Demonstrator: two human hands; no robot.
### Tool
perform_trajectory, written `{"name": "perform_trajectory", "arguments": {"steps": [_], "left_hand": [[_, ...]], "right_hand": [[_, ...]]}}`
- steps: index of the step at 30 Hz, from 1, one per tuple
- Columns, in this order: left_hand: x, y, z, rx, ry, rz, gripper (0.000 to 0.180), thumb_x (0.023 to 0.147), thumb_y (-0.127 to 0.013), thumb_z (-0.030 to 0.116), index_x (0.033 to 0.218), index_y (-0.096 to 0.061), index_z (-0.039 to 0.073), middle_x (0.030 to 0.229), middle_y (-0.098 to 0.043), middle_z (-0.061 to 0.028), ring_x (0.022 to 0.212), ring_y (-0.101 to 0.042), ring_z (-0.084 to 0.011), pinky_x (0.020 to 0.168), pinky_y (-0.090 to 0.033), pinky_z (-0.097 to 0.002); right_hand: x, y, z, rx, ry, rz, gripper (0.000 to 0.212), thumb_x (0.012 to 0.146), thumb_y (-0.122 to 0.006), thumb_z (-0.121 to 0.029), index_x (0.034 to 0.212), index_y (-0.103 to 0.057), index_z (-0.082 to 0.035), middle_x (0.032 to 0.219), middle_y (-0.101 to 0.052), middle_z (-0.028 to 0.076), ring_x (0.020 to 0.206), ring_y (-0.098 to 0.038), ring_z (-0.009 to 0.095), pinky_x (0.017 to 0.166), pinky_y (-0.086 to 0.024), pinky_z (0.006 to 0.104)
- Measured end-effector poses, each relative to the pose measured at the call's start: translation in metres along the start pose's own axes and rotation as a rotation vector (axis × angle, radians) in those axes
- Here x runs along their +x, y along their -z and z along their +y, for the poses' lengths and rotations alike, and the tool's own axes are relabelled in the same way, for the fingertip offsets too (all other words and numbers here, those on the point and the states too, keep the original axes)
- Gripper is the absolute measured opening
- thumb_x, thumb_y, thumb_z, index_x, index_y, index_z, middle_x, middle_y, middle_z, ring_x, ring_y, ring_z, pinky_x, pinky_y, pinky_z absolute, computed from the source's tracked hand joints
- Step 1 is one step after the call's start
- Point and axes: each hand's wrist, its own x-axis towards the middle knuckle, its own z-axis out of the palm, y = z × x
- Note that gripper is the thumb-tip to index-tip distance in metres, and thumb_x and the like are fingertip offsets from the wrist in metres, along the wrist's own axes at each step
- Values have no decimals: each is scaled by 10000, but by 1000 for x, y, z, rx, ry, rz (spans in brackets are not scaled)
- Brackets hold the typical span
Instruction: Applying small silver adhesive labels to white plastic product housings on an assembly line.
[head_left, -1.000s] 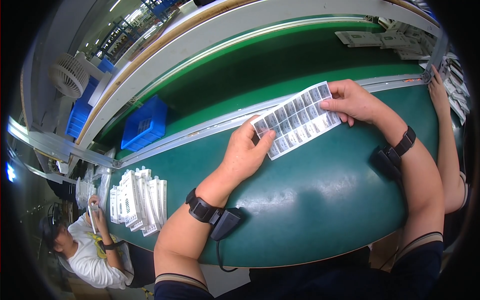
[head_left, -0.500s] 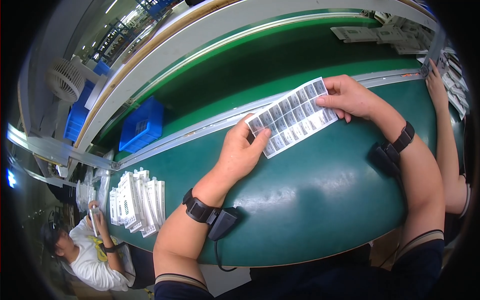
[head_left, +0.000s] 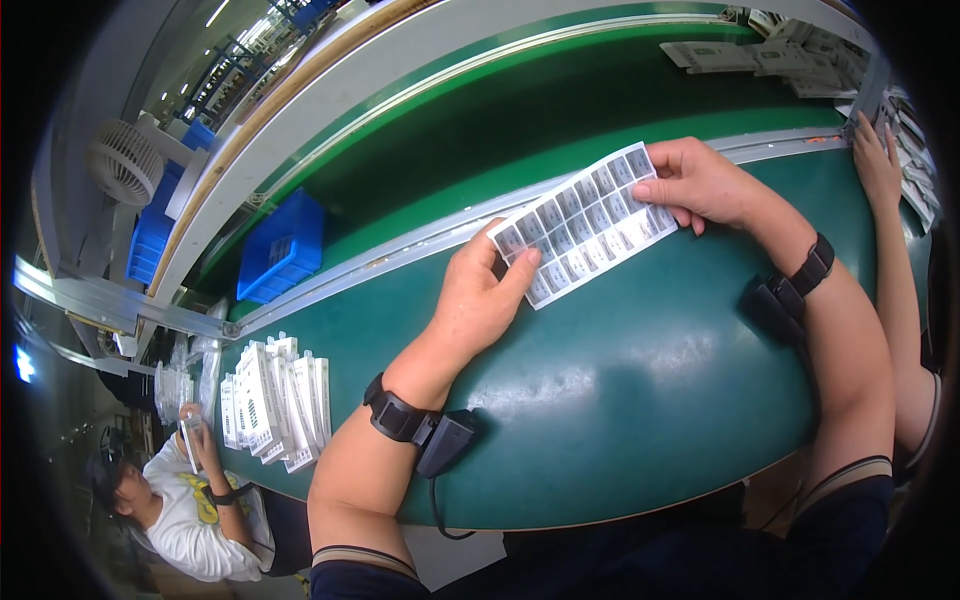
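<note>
A white sheet of small grey rectangular stickers (head_left: 585,225), set out in rows, is stretched between my two hands above the green table. My left hand (head_left: 482,290) pinches its left end, thumb on top and fingers underneath. At the opposite end my right hand (head_left: 697,185) grips the upper right corner the same way. The sheet tilts, its right end farther from me. To the left on the table sits a pile of flat white boxes (head_left: 272,400), apart from both hands.
Beyond the metal rail runs a green conveyor belt (head_left: 450,150), with a blue bin (head_left: 282,248) at its left and white packages (head_left: 760,60) at its far right. A co-worker (head_left: 200,510) handles a white item at left. Another person's hand (head_left: 877,165) rests at the right edge.
The sheet and both my hands have shifted very slightly away from me. My grip on both ends stays the same.
</note>
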Motion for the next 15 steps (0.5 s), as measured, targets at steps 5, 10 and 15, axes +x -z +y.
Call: {"name": "perform_trajectory", "arguments": {"steps": [5,10,15], "left_hand": [[0,0,-1,14,-11,8,319,954,-598,88,1257,-569,-8,1087,-678,-90,977,-625,-130,856,-506,-291],[0,0,-2,-11,-4,9,317,954,-600,91,1253,-570,-11,1078,-679,-91,970,-624,-127,849,-506,-288],[0,-1,-2,-24,5,12,309,954,-599,89,1244,-573,-13,1070,-679,-88,962,-623,-125,843,-507,-287]], "right_hand": [[0,1,1,4,7,-3,272,939,-632,-198,1152,-670,-32,721,-615,8,477,-478,26,375,-426,190],[0,-1,1,23,6,10,280,935,-648,-201,1143,-661,-14,722,-623,5,458,-466,14,357,-410,176],[0,0,0,10,-7,0,277,943,-632,-200,1157,-664,-27,739,-621,9,480,-467,22,373,-416,186]]}}
